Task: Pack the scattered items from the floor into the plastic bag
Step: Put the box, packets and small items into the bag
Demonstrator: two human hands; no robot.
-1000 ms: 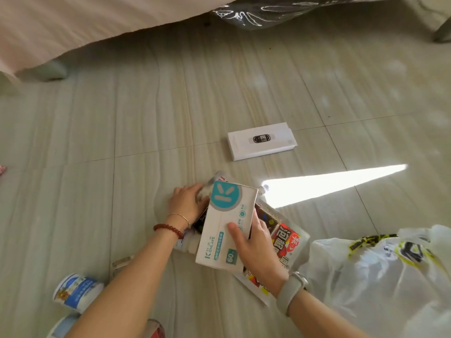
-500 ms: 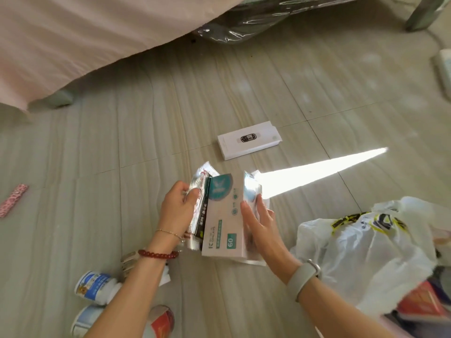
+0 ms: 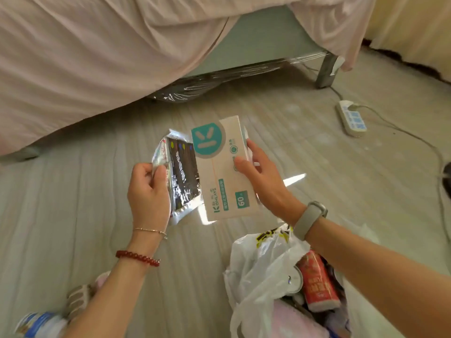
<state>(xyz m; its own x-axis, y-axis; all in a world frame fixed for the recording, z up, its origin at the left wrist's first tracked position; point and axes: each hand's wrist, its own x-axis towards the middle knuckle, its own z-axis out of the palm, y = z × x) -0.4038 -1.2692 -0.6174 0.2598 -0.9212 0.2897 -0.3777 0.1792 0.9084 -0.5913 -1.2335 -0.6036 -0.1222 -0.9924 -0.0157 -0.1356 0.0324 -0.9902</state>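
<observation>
Holding both off the floor above the plastic bag (image 3: 258,269): left hand (image 3: 148,191) pinches the snack packets (image 3: 181,174), right hand (image 3: 262,176) grips the tissue box (image 3: 223,167). Lower box 1st, w/ packets alongside, into bag's mouth below.

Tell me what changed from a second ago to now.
The stack came up off the floor: the right hand now holds the teal-logo box in the air, and the left hand pinches the clear packets beside it, above the plastic bag. The view also swung toward the bed. Both hands kept their hold on the stack.
</observation>
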